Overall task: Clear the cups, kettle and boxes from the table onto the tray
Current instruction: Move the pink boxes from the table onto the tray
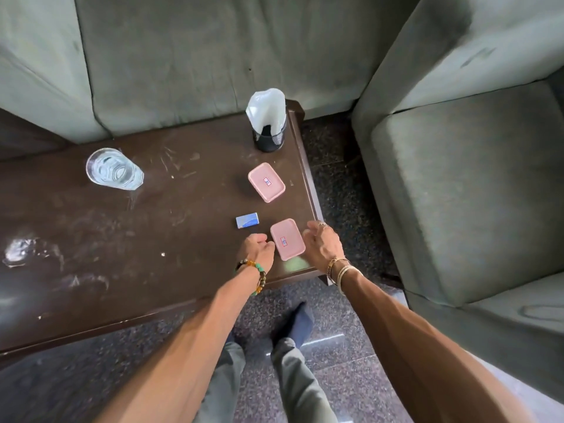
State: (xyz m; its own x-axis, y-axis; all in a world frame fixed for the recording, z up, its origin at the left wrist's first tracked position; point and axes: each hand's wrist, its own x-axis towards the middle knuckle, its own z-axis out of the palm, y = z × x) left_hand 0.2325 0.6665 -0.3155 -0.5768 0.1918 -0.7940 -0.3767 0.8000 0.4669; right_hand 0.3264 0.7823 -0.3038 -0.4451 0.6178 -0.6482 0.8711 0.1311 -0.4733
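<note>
Two pink lidded boxes lie on the dark wooden table [122,239]. The near pink box [287,239] sits by the table's front right corner, between my hands. My left hand [258,250] is just left of it, fingers curled and touching or almost touching its edge. My right hand [323,244] hovers just right of it, fingers apart, holding nothing. The far pink box [266,182] lies further back. A small blue box [247,220] lies left of the near pink box. A clear glass [113,170] with water stands at the back left. No tray or kettle is in view.
A black mesh holder [269,134] with white tissue stands at the table's back right corner. Grey-green sofas flank the table behind and at the right [457,178]. Wet smears mark the table's left side. My legs stand on the speckled floor below the front edge.
</note>
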